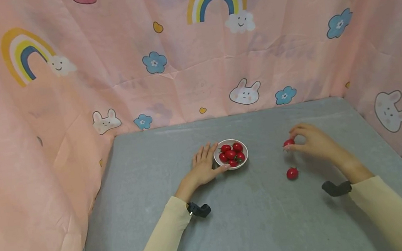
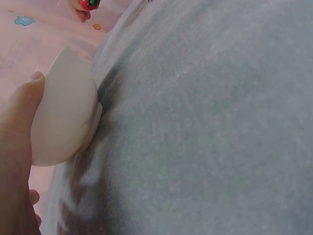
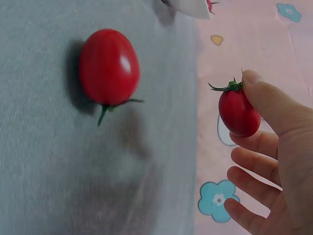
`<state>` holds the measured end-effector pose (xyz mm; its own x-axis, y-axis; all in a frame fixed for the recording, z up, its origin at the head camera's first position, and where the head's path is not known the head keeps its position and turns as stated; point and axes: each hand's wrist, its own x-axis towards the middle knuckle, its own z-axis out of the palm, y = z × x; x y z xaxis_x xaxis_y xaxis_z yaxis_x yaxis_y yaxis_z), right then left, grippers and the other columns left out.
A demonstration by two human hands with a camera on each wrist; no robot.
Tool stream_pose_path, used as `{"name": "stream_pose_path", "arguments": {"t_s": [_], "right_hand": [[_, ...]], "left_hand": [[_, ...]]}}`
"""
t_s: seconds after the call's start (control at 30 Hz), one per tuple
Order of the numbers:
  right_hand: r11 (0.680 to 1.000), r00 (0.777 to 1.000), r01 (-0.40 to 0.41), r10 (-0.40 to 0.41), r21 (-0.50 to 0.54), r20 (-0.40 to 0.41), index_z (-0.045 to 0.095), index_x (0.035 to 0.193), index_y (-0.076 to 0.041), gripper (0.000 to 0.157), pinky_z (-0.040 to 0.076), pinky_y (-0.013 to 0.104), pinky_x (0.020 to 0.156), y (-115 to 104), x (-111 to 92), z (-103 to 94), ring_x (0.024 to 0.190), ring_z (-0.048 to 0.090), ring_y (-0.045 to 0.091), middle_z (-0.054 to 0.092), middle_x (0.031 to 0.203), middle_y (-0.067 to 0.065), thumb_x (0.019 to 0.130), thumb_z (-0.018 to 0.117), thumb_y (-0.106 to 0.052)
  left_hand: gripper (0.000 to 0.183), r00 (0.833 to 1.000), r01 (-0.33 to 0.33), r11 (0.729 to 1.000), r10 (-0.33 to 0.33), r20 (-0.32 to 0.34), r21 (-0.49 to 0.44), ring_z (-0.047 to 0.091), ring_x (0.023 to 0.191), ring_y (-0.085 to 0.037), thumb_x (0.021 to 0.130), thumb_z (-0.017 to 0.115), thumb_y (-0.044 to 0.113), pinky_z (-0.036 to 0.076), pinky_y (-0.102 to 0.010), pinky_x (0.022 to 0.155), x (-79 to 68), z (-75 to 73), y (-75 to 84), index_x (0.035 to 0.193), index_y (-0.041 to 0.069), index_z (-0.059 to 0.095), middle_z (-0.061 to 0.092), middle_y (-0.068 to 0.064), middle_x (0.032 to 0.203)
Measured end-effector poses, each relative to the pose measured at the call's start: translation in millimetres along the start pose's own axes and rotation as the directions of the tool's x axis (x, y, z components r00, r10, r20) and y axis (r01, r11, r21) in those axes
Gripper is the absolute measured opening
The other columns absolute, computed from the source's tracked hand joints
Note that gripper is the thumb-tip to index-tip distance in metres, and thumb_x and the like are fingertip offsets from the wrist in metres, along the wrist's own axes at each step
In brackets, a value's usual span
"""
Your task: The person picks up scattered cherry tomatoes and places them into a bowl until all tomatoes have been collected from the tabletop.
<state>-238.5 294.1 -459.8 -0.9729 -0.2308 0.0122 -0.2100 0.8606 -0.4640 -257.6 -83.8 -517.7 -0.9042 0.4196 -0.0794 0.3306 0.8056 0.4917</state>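
A small white bowl (image 1: 246, 162) heaped with several red cherry tomatoes (image 1: 230, 154) stands on the grey table. My left hand (image 1: 203, 171) rests against its left side, fingers spread and fairly straight, the thumb (image 2: 30, 95) along the near rim. To the right, my right hand (image 1: 314, 141) pinches one cherry tomato (image 3: 239, 110) between thumb and forefinger, its green stem end beside the thumb tip. The other fingers of that hand stay loosely spread. Below it on the table lies another cherry tomato (image 1: 292, 173) with a green stem.
A grey cloth-like surface covers the table (image 1: 257, 219). Pink curtains (image 1: 187, 77) printed with rainbows, bunnies and flowers enclose the back and both sides. Each wrist wears a black camera band, such as the right wristband (image 1: 336, 188).
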Motion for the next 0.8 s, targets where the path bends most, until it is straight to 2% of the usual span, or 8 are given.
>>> {"name": "stream_pose_path", "arguments": {"t_s": [0.27, 0.47, 0.7, 0.8], "right_hand": [[1.0, 1.0, 0.031, -0.031, -0.002, 0.006, 0.065, 0.098, -0.015, 0.05, 0.037, 0.062, 0.101, -9, 10, 9.2, 0.126, 0.04, 0.036, 0.051, 0.132, 0.014, 0.077, 0.066, -0.061], [0.999, 0.999, 0.049, -0.049, -0.007, 0.001, 0.064, 0.092, -0.02, 0.04, 0.038, 0.059, 0.102, -28, 23, 13.5, 0.126, 0.043, 0.032, 0.053, 0.131, 0.009, 0.077, 0.069, -0.057], [0.991, 0.991, 0.131, -0.131, -0.028, 0.002, 0.064, 0.092, -0.02, 0.04, 0.04, 0.058, 0.101, -46, 37, 19.0, 0.124, 0.046, 0.032, 0.054, 0.13, 0.009, 0.077, 0.069, -0.056], [0.992, 0.992, 0.123, -0.123, -0.038, 0.012, 0.064, 0.091, -0.021, 0.036, 0.042, 0.056, 0.1, -55, 42, 20.4, 0.123, 0.047, 0.031, 0.055, 0.13, 0.008, 0.076, 0.072, -0.053]], "left_hand": [[0.094, 1.0, 0.001, 1.0, -0.001, 0.0, 0.001, 0.002, 0.149, -0.032, 0.08, 0.045, 0.076, 0.006, -0.057, 0.117, 0.5, 0.7, -0.4, 0.152, 0.03, 0.005, 0.004, -0.005, 0.162], [0.094, 1.0, 0.003, 1.0, -0.003, 0.005, -0.001, 0.002, 0.149, -0.032, 0.081, 0.045, 0.075, 0.007, -0.056, 0.117, -0.2, -0.3, 0.6, 0.152, 0.03, 0.005, 0.004, -0.005, 0.162], [0.094, 1.0, -0.003, 1.0, 0.003, -0.001, -0.004, 0.003, 0.149, -0.032, 0.08, 0.045, 0.076, 0.008, -0.057, 0.116, 0.3, 0.2, 0.2, 0.152, 0.03, 0.006, 0.006, -0.007, 0.161], [0.094, 1.0, -0.005, 1.0, 0.005, -0.002, 0.0, 0.003, 0.149, -0.033, 0.08, 0.045, 0.076, 0.008, -0.057, 0.116, 0.8, 0.5, -0.2, 0.152, 0.03, 0.006, 0.006, -0.007, 0.161]]}}
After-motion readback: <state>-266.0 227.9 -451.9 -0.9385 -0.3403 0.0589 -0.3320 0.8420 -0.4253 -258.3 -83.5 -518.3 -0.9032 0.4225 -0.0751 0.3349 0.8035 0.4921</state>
